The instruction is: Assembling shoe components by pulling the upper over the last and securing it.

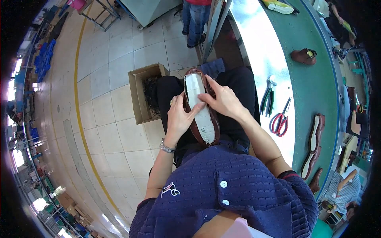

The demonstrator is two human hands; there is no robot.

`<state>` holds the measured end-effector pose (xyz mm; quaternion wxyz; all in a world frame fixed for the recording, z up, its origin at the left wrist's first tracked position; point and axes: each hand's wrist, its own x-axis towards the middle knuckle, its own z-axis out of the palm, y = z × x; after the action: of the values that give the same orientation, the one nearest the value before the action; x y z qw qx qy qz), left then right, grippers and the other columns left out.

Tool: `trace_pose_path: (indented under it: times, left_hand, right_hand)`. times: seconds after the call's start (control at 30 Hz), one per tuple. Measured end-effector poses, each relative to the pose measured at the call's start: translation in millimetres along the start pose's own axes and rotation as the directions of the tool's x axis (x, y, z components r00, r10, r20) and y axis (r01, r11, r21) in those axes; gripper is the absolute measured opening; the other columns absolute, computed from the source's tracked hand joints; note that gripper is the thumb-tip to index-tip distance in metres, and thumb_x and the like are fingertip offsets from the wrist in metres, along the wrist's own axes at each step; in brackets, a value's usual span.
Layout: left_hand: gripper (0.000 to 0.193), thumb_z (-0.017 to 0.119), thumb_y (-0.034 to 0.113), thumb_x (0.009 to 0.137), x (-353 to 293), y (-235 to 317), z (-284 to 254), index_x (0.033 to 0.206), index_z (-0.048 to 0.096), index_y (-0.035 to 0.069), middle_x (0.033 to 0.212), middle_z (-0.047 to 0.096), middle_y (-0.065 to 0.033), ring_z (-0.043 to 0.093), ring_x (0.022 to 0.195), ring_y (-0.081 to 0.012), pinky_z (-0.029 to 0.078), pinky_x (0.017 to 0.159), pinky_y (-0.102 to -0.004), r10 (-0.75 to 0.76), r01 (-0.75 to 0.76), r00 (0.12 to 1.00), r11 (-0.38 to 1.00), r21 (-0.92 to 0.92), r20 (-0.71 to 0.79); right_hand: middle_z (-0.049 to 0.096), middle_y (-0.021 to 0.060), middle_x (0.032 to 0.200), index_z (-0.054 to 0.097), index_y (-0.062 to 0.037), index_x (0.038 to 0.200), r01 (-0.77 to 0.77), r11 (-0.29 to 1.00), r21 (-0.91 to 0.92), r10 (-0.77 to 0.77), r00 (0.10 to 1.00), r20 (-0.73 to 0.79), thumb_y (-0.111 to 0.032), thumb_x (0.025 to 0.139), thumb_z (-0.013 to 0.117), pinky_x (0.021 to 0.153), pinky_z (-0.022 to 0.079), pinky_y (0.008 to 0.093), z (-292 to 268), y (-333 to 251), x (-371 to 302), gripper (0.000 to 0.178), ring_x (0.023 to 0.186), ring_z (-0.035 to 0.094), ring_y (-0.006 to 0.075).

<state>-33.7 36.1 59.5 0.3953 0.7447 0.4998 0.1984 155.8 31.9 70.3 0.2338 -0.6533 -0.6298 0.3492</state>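
Observation:
A brown leather shoe upper (194, 133) lies across my lap with its pale underside (204, 115) facing up and its toe end pointing away from me. My left hand (179, 117) grips its left side, thumb pressed on the pale underside. From the right, my right hand (225, 99) holds the other side, its fingers along the brown edge and its thumb on the underside close to my left thumb. Dark writing shows at the near end of the underside. Fingers of my left hand are partly hidden beneath the shoe.
To my right, a shiny metal ledge holds green-handled pliers (268, 95) and red-handled scissors (281, 121). Beyond it, a green belt (301, 93) carries brown shoes (304, 56). A cardboard box (137, 95) of dark scraps stands by my left leg. A person in jeans (196, 20) stands ahead.

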Motion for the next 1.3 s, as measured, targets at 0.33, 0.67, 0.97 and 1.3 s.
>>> trace_pose_path:
  times: [0.33,0.67,0.97,1.3]
  left_hand:
    - [0.046,0.062,0.030,0.095,-4,-27,-14,0.128,0.057,-0.001,0.105,0.065,-0.0043,0.060,0.097,-0.0100,0.047,0.080,-0.0211,-0.131,0.281,0.958,0.592,-0.755,0.253]
    - [0.102,0.080,0.007,0.074,-18,21,-3,0.151,0.013,0.010,0.146,0.035,-0.0109,0.040,0.131,-0.0225,0.034,0.109,-0.0389,0.055,0.000,0.997,0.693,-0.721,0.052]
    - [0.119,0.079,0.001,0.074,-26,-49,56,0.154,-0.007,0.018,0.158,0.016,-0.0102,0.028,0.141,-0.0219,0.031,0.113,-0.0389,0.299,-0.178,0.934,0.862,-0.475,0.194]
    - [0.145,0.093,0.019,0.054,-28,-47,44,0.153,-0.014,0.018,0.160,-0.003,-0.0137,0.004,0.148,-0.0234,0.008,0.119,-0.0375,0.309,0.263,0.821,0.543,-0.798,0.480]
  right_hand:
    - [0.063,0.0126,0.083,0.039,0.0026,0.142,-0.047,0.833,0.552,-0.072,0.979,0.192,-0.011,0.087,0.055,0.067,0.050,0.0287,-15,27,1,0.060,0.067,0.057,0.0114]
    - [0.065,0.0253,0.108,0.038,-0.0032,0.142,0.249,0.907,0.339,-0.191,0.962,-0.195,0.001,0.078,0.057,0.078,0.054,0.0394,-35,-35,-58,0.067,0.089,0.069,0.0356]
    - [0.054,0.0268,0.130,0.031,-0.0102,0.148,0.194,0.962,0.191,-0.167,0.975,-0.146,0.009,0.069,0.056,0.091,0.052,0.0397,8,7,-106,0.085,0.105,0.063,0.0375]
    - [0.040,0.0229,0.145,0.029,-0.0111,0.149,0.114,0.959,0.260,-0.125,0.992,0.026,0.011,0.070,0.055,0.107,0.042,0.0404,38,52,-133,0.086,0.127,0.047,0.0394]
